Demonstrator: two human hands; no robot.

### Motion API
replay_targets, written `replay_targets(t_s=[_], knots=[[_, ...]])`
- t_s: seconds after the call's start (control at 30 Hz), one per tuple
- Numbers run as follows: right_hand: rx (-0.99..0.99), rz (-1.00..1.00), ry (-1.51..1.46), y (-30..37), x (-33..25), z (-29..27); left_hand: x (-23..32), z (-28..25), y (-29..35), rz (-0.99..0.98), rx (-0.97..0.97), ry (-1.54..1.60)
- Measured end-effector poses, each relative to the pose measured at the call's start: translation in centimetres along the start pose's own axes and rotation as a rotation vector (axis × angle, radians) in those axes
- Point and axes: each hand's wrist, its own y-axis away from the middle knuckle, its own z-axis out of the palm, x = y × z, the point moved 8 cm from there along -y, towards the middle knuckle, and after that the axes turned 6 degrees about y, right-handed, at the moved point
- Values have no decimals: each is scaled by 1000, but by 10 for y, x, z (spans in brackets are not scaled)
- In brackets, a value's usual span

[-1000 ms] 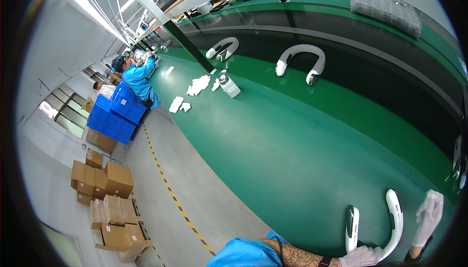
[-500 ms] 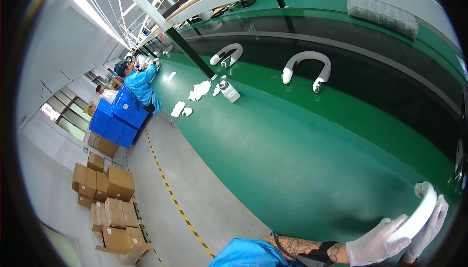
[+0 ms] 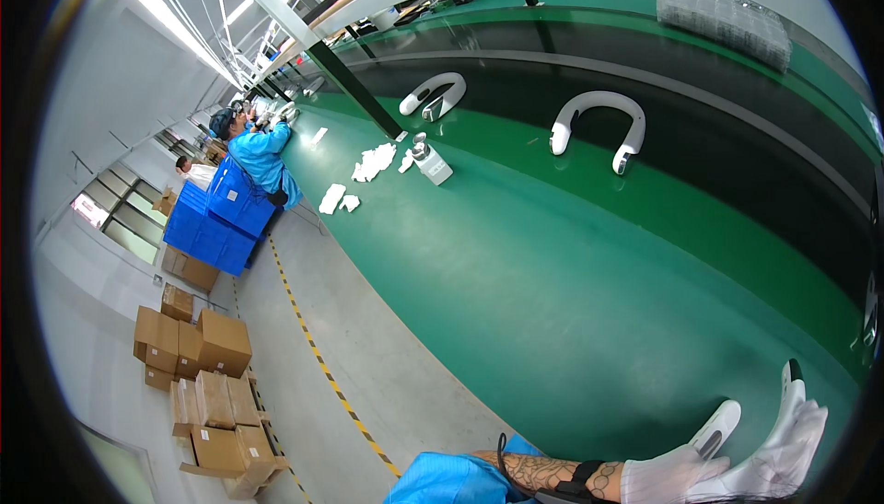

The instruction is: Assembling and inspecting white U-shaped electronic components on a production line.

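Observation:
At the lower right I hold a white U-shaped neckband device point(image 3: 716, 428) low over the green table. Its two ends point up and away from me, and one end has a dark tip. My left hand point(image 3: 668, 476), in a thin white glove, closes round the near-left part of the device. My right hand point(image 3: 794, 449), gloved too, has its fingers along the right arm of the device. The gloves hide the curved middle. Further off, another U-shaped device point(image 3: 603, 104) and a smaller-looking one point(image 3: 449, 82) lie on the dark belt and its green edge.
A small metal-topped bottle point(image 3: 433, 165) stands on the table point(image 3: 552, 320), beside crumpled white cloths point(image 3: 373, 162). A slanted post point(image 3: 354, 90) rises behind. Clear plastic trays point(image 3: 723, 21) lie at the far right. A co-worker in blue point(image 3: 262, 159) sits beyond, near blue crates point(image 3: 212, 228) and cartons point(image 3: 221, 403).
The device in my hands has turned, so both ends now show instead of its outer curve. My hands have shifted slightly left. The devices on the belt have moved a little to the right.

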Motion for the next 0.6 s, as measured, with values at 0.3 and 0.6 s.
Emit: replay_targets(t_s=[0.3,0.6], knots=[[-162,-162,-668,-14,8,64,8,-30,18,-111,-21,-101],[-433,-529,-553,-18,-46,59,-20,-42,36,-394,-242,-26]])
